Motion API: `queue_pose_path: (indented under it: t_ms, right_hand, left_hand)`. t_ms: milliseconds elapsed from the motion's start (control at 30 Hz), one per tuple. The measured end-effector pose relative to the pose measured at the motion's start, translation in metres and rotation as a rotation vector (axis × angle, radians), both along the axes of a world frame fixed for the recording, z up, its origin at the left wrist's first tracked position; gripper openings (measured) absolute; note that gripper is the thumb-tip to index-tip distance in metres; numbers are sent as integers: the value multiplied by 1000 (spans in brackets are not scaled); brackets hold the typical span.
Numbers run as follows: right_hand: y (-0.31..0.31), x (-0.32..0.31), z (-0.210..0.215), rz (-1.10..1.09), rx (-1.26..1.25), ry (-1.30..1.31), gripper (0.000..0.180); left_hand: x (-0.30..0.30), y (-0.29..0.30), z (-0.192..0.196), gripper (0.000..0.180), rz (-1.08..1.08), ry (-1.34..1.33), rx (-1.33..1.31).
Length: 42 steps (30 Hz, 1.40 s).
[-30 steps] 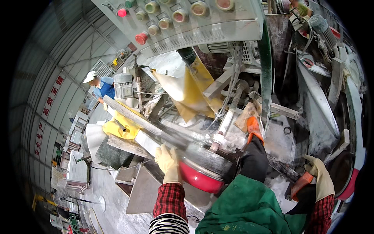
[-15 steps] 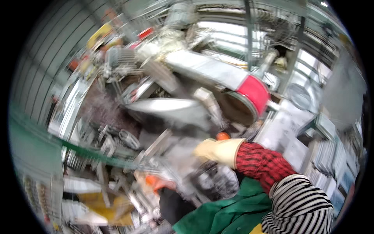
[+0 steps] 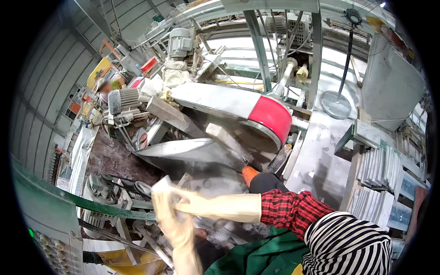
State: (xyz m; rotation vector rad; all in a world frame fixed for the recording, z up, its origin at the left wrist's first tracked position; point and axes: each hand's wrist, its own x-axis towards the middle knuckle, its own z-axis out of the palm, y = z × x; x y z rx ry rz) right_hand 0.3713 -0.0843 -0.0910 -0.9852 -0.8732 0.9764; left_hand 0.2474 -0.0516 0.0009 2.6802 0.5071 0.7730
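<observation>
Just beyond your fingers, the red-guarded saw sits close; your gloved hand, grip state unclear, could snag.

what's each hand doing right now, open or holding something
Left hand: cream rubber glove, blurred; open or gripping cannot be told.
Right hand: cannot be made out among the sleeves and gloves.

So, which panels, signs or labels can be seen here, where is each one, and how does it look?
Control panel: lower left corner, grey-green, tilted, with round knobs and one green light.
Yellow plate: upper left behind the motors, slanted; too blurred to say if it is a sign.
No packages or screens can be seen.
</observation>
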Motion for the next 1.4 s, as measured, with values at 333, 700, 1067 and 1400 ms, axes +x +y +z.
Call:
queue_pose_path:
  t_ms: [333,700,1067,1400]
  right_hand:
    - [-103,224,-51,-1152,-96,30,61]
    - [-139,321,-71,-1296,-755,-204,60]
    - [-141,335,-66,-847,-1218,-592,53]
    - [-31,125,-16,80,-656,-1029,56]
  left_hand:
    - [-106,64,-35,84,360,43,46]
    - [-490,-13,-122,65,1419,430,79]
    - [-524,-45,-153,63,1558,475,60]
    - [-517,-46,-158,65,1549,384,23]
